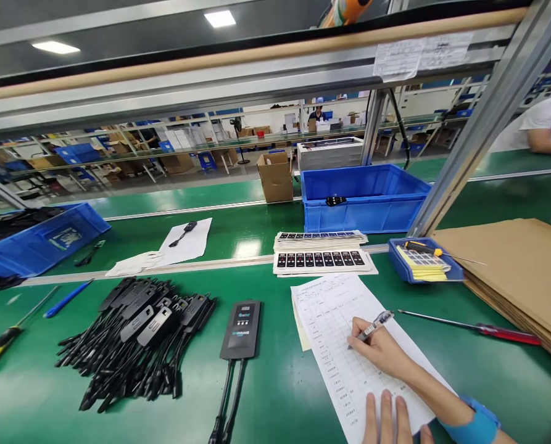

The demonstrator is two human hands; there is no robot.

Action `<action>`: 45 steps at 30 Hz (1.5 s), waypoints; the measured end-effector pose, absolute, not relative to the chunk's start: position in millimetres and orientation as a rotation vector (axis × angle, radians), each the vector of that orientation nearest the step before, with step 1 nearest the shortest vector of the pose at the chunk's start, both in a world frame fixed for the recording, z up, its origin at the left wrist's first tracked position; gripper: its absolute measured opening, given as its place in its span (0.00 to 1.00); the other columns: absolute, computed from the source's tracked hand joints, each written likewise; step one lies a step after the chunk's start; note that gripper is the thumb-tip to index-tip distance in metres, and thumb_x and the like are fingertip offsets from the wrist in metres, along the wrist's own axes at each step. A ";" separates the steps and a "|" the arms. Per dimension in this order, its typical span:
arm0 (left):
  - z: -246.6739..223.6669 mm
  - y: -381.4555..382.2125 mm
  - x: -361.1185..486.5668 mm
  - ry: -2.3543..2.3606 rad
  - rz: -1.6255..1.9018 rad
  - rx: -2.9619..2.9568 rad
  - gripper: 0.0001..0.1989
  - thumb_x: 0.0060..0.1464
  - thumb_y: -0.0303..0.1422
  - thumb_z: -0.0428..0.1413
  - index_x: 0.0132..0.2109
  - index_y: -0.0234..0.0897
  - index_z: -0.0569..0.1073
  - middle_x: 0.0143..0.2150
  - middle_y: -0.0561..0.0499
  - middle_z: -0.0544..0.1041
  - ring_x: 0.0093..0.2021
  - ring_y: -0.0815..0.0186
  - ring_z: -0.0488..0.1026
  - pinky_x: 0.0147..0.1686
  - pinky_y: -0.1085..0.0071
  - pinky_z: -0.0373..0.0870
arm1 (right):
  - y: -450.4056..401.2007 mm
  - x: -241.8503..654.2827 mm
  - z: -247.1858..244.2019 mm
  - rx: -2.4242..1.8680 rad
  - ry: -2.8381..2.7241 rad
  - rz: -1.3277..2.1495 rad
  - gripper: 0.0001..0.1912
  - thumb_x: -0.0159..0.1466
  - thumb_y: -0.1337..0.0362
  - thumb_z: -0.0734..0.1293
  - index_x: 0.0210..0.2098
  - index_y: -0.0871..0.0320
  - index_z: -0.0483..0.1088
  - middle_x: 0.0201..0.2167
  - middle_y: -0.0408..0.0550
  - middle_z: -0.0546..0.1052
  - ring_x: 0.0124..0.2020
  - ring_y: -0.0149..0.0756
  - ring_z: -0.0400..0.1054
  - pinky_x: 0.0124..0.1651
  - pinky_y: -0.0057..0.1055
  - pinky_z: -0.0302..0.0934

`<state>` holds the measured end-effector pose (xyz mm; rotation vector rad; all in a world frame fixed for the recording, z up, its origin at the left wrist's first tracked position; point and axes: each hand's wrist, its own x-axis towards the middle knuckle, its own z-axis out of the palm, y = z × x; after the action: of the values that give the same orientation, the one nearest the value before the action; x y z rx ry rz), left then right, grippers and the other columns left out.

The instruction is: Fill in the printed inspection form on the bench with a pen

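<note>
My right hand [381, 348] is closed around a pen [376, 325], its tip on a printed form [340, 345] full of table lines. A blue band [474, 422] circles that wrist. Flat on the lower part of the form rests my left hand [389, 419], fingers apart; its palm is out of frame. To the left lies a black controller box [240, 330] with a small display and two cables. Farther left is a heap of small black modules with cables [140, 333]. Behind the form sit stacked label sheets [321, 260].
A red-handled screwdriver [501, 333] lies right of the form, near stacked cardboard [511, 259]. A small blue tray [423, 271] holds labels and another screwdriver. Blue bins [363, 213] stand behind and at left. A blue pen [66, 299] and yellow-black screwdriver [0, 348] lie far left.
</note>
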<state>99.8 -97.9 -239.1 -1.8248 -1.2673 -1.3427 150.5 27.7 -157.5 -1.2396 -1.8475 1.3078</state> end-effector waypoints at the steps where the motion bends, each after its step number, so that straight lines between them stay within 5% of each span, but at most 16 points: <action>1: -231.2 -96.7 98.1 -1.266 -1.369 -1.820 0.04 0.55 0.28 0.56 0.33 0.41 0.74 0.37 0.50 0.83 0.41 0.57 0.81 0.61 0.53 0.64 | 27.9 150.5 -157.7 -1.245 -1.848 1.310 0.13 0.61 0.57 0.63 0.24 0.55 0.58 0.20 0.38 0.60 0.24 0.33 0.53 0.29 0.31 0.48; 8: -207.2 -91.7 92.7 -1.227 -1.369 -1.827 0.06 0.56 0.27 0.56 0.31 0.39 0.74 0.32 0.49 0.83 0.37 0.58 0.82 0.58 0.55 0.68 | 29.8 149.2 -162.6 -1.255 -1.845 1.323 0.15 0.61 0.55 0.64 0.24 0.55 0.58 0.20 0.37 0.59 0.24 0.32 0.52 0.28 0.30 0.47; 15: -213.5 -95.9 95.0 -1.266 -1.378 -1.863 0.05 0.56 0.28 0.57 0.31 0.40 0.75 0.35 0.48 0.83 0.40 0.57 0.81 0.63 0.53 0.61 | 29.8 149.3 -162.2 -1.231 -1.846 1.310 0.16 0.62 0.55 0.65 0.23 0.55 0.58 0.20 0.38 0.61 0.24 0.32 0.54 0.28 0.30 0.49; 26: -207.4 -95.5 92.8 -1.265 -1.351 -1.889 0.06 0.56 0.28 0.57 0.31 0.40 0.75 0.35 0.48 0.83 0.40 0.56 0.81 0.57 0.55 0.69 | 29.9 150.3 -165.1 -1.231 -1.833 1.315 0.16 0.62 0.57 0.64 0.23 0.55 0.57 0.19 0.37 0.59 0.24 0.31 0.52 0.28 0.30 0.48; 35: -217.6 -98.2 94.0 -1.273 -1.361 -1.897 0.03 0.57 0.30 0.57 0.34 0.40 0.75 0.37 0.48 0.83 0.43 0.56 0.80 0.62 0.53 0.63 | 32.9 153.9 -158.7 -1.231 -1.747 1.268 0.16 0.62 0.55 0.62 0.23 0.54 0.56 0.17 0.36 0.57 0.20 0.31 0.51 0.25 0.30 0.48; 45: -223.5 -100.5 93.0 -1.294 -1.344 -1.917 0.02 0.56 0.30 0.58 0.36 0.41 0.76 0.39 0.48 0.83 0.43 0.55 0.80 0.49 0.55 0.76 | 43.8 174.9 -159.2 -1.322 -1.738 1.047 0.15 0.59 0.58 0.63 0.21 0.53 0.55 0.18 0.37 0.56 0.22 0.32 0.50 0.28 0.31 0.46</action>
<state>93.0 -100.5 -223.5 -1.9168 -1.2944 -1.3437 174.9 43.8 -159.2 -1.3224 -1.7380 1.0470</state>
